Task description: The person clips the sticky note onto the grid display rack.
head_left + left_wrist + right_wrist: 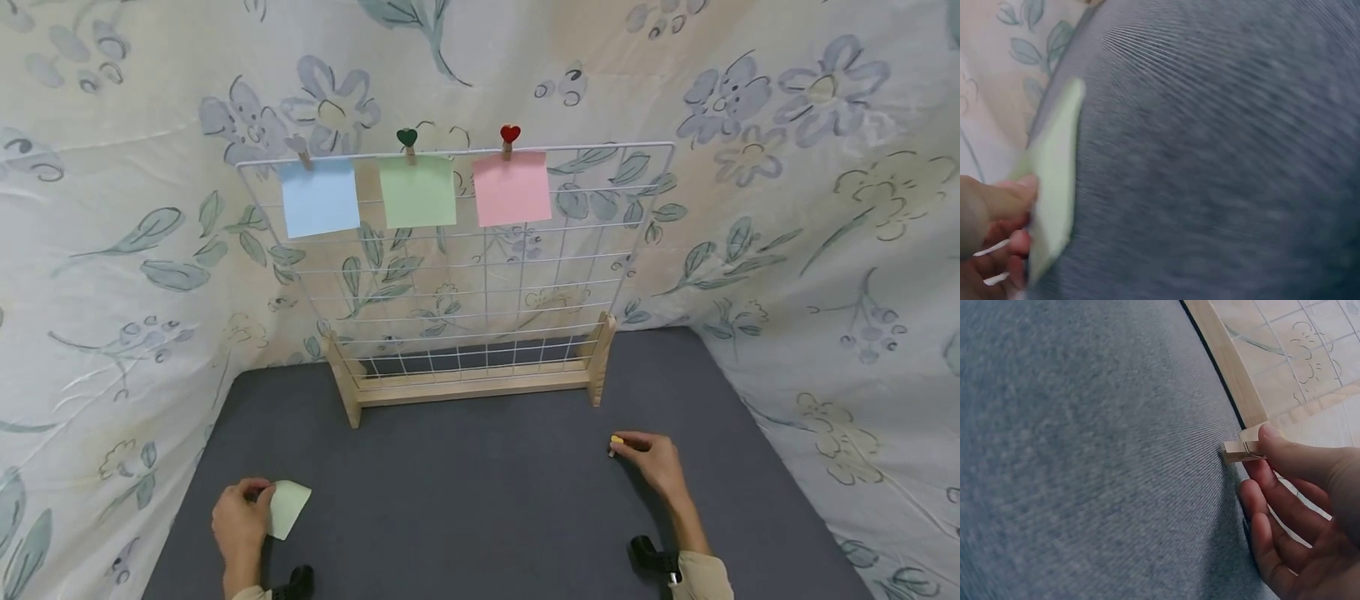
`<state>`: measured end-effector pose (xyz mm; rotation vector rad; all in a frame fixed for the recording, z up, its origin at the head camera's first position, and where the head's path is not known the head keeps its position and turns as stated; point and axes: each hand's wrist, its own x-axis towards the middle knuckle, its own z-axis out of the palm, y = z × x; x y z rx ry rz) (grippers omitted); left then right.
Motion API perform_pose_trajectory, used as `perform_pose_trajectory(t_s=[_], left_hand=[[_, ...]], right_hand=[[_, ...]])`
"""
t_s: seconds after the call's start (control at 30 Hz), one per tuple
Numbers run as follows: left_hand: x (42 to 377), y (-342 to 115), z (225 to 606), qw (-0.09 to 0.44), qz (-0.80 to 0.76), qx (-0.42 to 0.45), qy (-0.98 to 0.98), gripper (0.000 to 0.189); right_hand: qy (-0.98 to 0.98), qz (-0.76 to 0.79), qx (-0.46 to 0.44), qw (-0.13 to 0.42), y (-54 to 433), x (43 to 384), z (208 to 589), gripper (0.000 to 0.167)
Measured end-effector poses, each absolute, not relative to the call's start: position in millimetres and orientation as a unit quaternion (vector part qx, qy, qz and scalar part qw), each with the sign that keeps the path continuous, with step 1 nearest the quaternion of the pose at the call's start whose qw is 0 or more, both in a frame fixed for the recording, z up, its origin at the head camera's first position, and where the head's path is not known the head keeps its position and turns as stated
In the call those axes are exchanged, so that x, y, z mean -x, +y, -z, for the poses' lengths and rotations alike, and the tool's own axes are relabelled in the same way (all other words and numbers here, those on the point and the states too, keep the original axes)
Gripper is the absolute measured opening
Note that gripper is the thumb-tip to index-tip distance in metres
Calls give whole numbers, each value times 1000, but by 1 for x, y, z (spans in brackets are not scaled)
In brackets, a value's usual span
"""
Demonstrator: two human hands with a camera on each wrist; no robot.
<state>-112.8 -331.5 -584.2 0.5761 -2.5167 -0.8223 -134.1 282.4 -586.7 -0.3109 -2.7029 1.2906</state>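
My left hand [242, 518] pinches a pale green paper note [288, 508] by its edge, over the table's front left. In the left wrist view the note [1057, 181] stands tilted between thumb and fingers. Toward the right side, my right hand [654, 462] holds a small wooden clothespin [1241, 452] between thumb and fingertips; a bit of yellow shows on it in the head view. Behind both hands stands a white wire grid rack [487, 292]. Along its top rail hang a blue note [321, 198], a green note [418, 192] and a pink note [513, 190], each under a clothespin.
The rack's wooden base [472, 388] rests at the back of the dark grey table [465, 500]. A heart-topped clip in green [407, 137] and one in red [510, 133] rise above the rail. Flowered cloth [825, 250] surrounds the table's back and sides.
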Motion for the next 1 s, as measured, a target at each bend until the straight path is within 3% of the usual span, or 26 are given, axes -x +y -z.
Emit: perform_pose_trajectory(t_s=[0.27, 0.47, 0.7, 1.0], left_hand=[[115, -328, 564, 129, 354, -189, -907, 11], [124, -312, 543, 94, 521, -195, -825, 21], [135, -301, 534, 129, 657, -145, -729, 18], [151, -267, 526, 139, 644, -92, -746, 19]], right_hand=[[-899, -423, 91, 68, 282, 137, 584, 30], [-890, -439, 101, 68, 280, 137, 582, 30], [-882, -455, 101, 62, 275, 139, 577, 32], [-880, -468, 59, 48, 269, 150, 560, 29]])
